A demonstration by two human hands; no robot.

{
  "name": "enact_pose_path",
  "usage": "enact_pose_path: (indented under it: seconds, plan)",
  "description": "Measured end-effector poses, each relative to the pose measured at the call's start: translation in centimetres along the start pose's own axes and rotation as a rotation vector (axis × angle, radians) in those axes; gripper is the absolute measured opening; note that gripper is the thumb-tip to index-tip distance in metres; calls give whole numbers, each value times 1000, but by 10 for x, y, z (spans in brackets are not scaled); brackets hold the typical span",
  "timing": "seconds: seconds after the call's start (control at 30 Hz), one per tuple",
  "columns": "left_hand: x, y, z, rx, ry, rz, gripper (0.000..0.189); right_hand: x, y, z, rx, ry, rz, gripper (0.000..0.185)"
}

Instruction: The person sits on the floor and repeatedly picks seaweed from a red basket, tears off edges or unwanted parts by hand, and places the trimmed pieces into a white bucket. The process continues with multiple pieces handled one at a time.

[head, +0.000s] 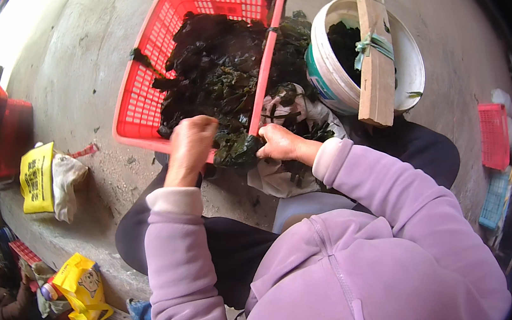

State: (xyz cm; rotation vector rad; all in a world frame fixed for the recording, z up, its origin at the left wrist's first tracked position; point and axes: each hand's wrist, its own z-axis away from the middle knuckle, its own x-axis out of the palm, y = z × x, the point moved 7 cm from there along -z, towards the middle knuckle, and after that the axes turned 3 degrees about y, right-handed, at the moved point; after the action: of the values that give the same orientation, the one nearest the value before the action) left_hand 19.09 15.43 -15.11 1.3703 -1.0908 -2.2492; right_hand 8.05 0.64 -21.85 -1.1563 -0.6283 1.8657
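A red plastic basket (131, 98) stands before me, heaped with dark, wet leafy seaweed (219, 59). My left hand (194, 141) is curled and motion-blurred over the basket's near rim; whether anything is between its fingers cannot be made out. At the near right corner of the basket, my right hand (279, 143) pinches the edge of a green seaweed clump (237, 148) that hangs over the rim. A whitish woven sack (328, 120) with more seaweed on it lies beneath and beside my right hand.
Right of the basket is a white bucket (324, 31) with seaweed inside and a wooden board (374, 59) tied across its mouth. A yellow bag (37, 177) lies left on the concrete floor (76, 62). Red crates (493, 135) stand far right; another person's arm (15, 304) shows lower left.
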Motion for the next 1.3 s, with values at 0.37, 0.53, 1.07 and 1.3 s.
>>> enact_pose_path:
  seconds: [0.37, 0.53, 1.07, 1.3]
  plan:
    - [51, -2, 12, 98, -269, -314, 26, -80, -58, 53, -128, 57, -567, 12]
    - [19, 33, 28, -158, -145, 226, 41, -107, -107, 77, -91, 109, -632, 11]
    - [58, 53, 56, -290, -63, 1359, 33, -112, -41, 139, 58, 233, -584, 13]
    - [42, 29, 56, -317, 153, 1427, 25, -91, -14, 101, 139, 118, -805, 20]
